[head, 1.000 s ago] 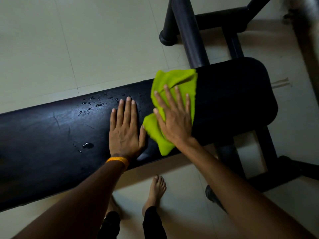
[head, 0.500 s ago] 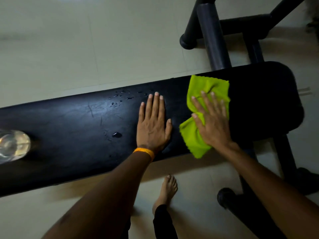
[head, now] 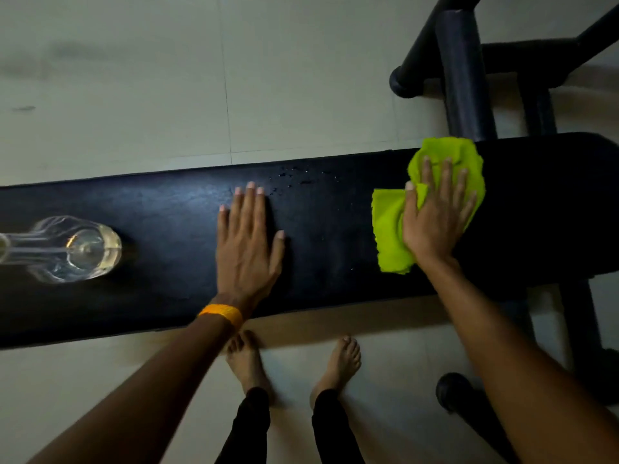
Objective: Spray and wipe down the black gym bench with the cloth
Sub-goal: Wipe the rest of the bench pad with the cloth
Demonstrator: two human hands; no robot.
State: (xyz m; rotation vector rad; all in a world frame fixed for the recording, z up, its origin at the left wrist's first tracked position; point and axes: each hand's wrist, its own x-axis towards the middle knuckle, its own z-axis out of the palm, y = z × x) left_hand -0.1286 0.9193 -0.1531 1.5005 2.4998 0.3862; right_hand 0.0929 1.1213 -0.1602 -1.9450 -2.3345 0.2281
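Bare feet (head: 294, 366) stand on the floor just before the counter (head: 160, 229). On it, the left hand (head: 249, 244) lies flat, grip released. The right hand (head: 435, 216) presses the cloth (head: 390, 229) flat, fingers spread. A clear bottle (head: 67, 249) lies at the counter's left end.

Dim, murky light throughout; a soft bluish sheen lies on the bench (head: 174, 209) toward nine o'clock, where the clear bottle (head: 72, 249) smears with blur.
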